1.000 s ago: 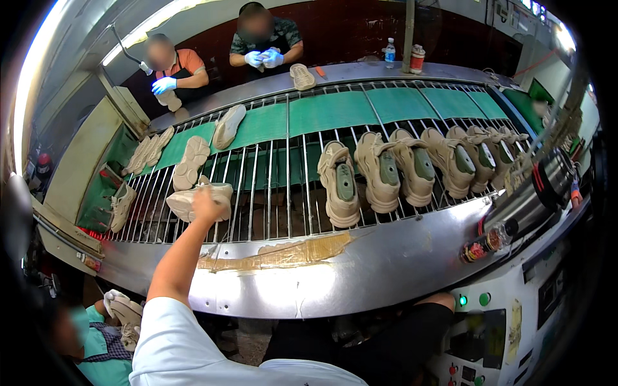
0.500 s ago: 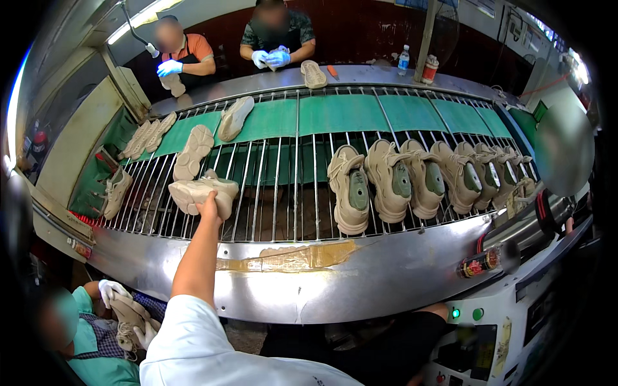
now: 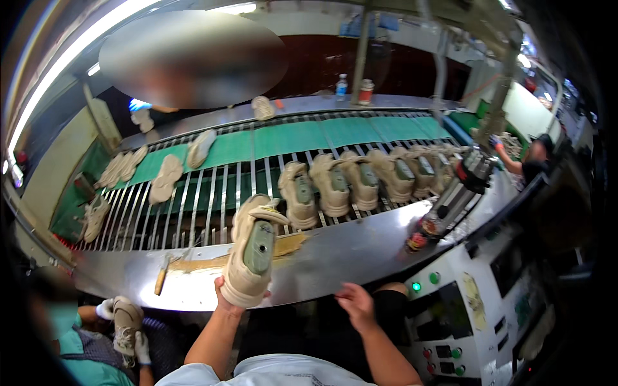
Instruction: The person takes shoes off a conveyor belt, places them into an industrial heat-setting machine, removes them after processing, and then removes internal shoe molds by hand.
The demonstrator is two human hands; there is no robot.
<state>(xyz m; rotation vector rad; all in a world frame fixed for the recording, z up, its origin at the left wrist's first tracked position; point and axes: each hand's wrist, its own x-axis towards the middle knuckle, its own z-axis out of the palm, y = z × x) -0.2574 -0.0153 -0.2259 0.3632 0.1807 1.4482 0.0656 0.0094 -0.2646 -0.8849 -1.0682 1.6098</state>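
My left hand (image 3: 225,297) grips a beige sneaker (image 3: 239,273) by its heel, over the metal front edge of the rack. The sneaker stands toe up and away from me, with a green shoe last (image 3: 259,248) filling its opening. My right hand (image 3: 356,303) hangs to the right of it, in front of the metal edge, with nothing in it and fingers somewhat apart. Just beyond the held sneaker, a row of similar beige sneakers (image 3: 331,186) with green lasts stands on the bars, running off to the right.
Beige soles (image 3: 166,179) lie on the barred rack (image 3: 212,219) and its green belt (image 3: 290,140). A wooden-handled tool (image 3: 161,280) rests on the metal edge. A control panel (image 3: 444,321) stands at right. At lower left a co-worker's gloved hands hold another shoe (image 3: 127,321).
My left hand has brought the sneaker from the left of the rack toward me and turned it, opening now in view. My right hand has come into view. The view has swung right.
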